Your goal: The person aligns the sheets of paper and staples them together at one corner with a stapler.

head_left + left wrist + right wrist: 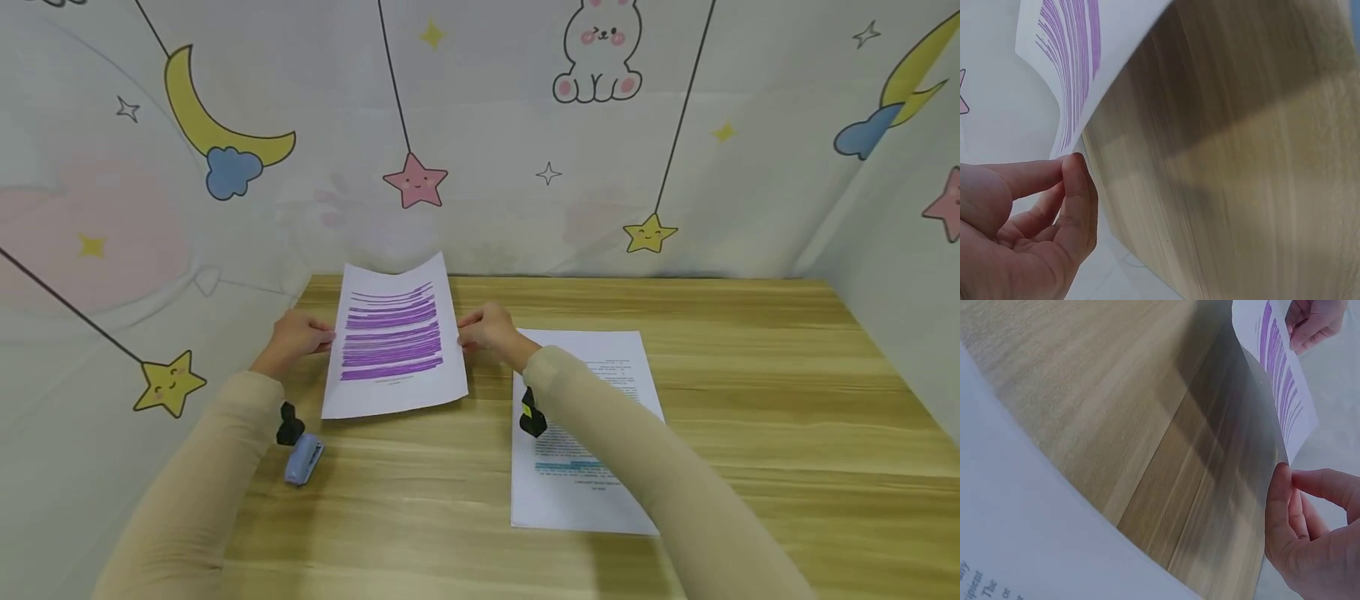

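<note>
A white paper sheet point(393, 396) covered in purple highlighter strokes hangs between both hands, raised over the far left of the table. At its left edge my left hand point(298, 337) pinches it between thumb and fingers, as the left wrist view also shows. My right hand point(491, 331) pinches the opposite edge, thumb against fingertips. The sheet bows, its top edge sagging in the middle. Beneath my right forearm lie printed pages point(570, 504) with teal highlighted lines, partly hidden by the sleeve.
A small light-blue stapler point(303, 459) rests on the wooden table point(405, 517) near the left forearm. Behind the table hangs a white cloth point(495, 225) printed with stars, moons and a rabbit.
</note>
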`<action>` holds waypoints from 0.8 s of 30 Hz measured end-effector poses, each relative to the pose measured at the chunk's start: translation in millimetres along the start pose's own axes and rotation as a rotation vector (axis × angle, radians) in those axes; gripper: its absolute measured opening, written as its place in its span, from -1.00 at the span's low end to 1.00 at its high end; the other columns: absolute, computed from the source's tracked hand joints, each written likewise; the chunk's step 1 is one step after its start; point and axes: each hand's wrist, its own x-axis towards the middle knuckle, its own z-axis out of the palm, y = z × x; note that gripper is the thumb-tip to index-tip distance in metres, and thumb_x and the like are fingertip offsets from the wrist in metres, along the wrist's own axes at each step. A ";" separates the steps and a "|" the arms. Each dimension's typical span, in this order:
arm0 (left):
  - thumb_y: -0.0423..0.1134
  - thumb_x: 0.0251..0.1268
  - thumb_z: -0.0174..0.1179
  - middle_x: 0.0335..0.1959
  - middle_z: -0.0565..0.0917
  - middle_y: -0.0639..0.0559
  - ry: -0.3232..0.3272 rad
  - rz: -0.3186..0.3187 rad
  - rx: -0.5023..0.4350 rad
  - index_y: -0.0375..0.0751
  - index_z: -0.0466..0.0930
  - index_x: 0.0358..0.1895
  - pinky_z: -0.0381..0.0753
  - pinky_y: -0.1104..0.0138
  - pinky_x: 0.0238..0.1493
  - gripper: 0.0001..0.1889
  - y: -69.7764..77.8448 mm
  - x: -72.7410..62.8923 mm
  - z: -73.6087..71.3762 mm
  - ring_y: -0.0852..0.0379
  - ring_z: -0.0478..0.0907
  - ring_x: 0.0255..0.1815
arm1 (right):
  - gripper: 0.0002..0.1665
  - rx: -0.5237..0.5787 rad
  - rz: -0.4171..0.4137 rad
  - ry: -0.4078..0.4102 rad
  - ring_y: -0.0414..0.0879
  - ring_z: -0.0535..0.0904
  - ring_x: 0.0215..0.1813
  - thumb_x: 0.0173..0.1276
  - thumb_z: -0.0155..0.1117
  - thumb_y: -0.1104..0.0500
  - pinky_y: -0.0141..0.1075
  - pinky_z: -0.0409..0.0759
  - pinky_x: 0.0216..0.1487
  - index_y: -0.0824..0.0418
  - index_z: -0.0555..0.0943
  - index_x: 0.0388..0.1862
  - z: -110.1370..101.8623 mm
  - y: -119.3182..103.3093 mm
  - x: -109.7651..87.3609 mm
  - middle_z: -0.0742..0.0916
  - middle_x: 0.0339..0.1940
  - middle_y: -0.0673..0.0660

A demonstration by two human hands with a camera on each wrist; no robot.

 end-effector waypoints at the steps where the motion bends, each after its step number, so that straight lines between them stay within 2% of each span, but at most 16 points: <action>1: -0.45 0.39 0.20 -0.33 0.69 -0.23 0.000 -0.005 -0.009 -0.70 0.55 -0.01 0.72 0.33 -0.20 -0.72 0.6 0.2 0.3 0.19 0.66 -0.43 | -0.72 0.007 0.005 -0.002 -0.04 0.64 -0.45 0.18 0.31 0.57 -0.11 0.73 -0.12 0.55 0.64 -0.09 -1.8 0.0 -0.6 0.65 -0.32 0.23; 6: -0.46 0.39 0.19 -0.26 0.68 -0.30 -0.009 0.014 -0.041 -0.71 0.54 0.01 0.71 0.25 -0.09 -0.72 6.4 -3.1 3.4 0.18 0.67 -0.41 | -0.71 0.037 0.018 -0.014 -0.05 0.62 -0.45 0.21 0.30 0.57 -0.07 0.72 -0.07 0.57 0.61 -0.06 -10.4 -0.4 -4.0 0.61 -0.33 0.20; 13: -0.47 0.40 0.17 -0.23 0.67 -0.28 -0.022 0.077 -0.060 -0.74 0.52 0.03 0.70 0.42 -0.23 -0.70 15.9 -13.0 9.3 0.31 0.61 -0.44 | -0.68 0.068 0.028 -0.022 -0.09 0.61 -0.50 0.19 0.29 0.58 -0.12 0.74 -0.12 0.58 0.60 -0.04 -22.3 3.1 -7.1 0.60 -0.34 0.20; 18: -0.45 0.42 0.17 -0.21 0.67 -0.24 -0.020 0.073 -0.067 -0.70 0.53 0.05 0.71 0.39 -0.19 -0.70 22.9 -16.2 14.3 0.30 0.63 -0.41 | -0.65 0.075 0.034 -0.021 -0.09 0.63 -0.49 0.20 0.30 0.57 -0.07 0.71 -0.05 0.57 0.60 0.00 -30.2 0.5 -14.7 0.63 -0.34 0.21; 24: -0.48 0.40 0.17 -0.26 0.66 -0.23 -0.025 0.067 -0.118 -0.72 0.51 0.02 0.69 0.47 -0.28 -0.72 29.5 -19.3 19.0 0.31 0.61 -0.46 | -0.65 0.047 0.031 -0.017 -0.03 0.65 -0.48 0.20 0.31 0.56 0.03 0.67 0.02 0.56 0.60 0.01 -38.3 -0.6 -24.2 0.65 -0.36 0.23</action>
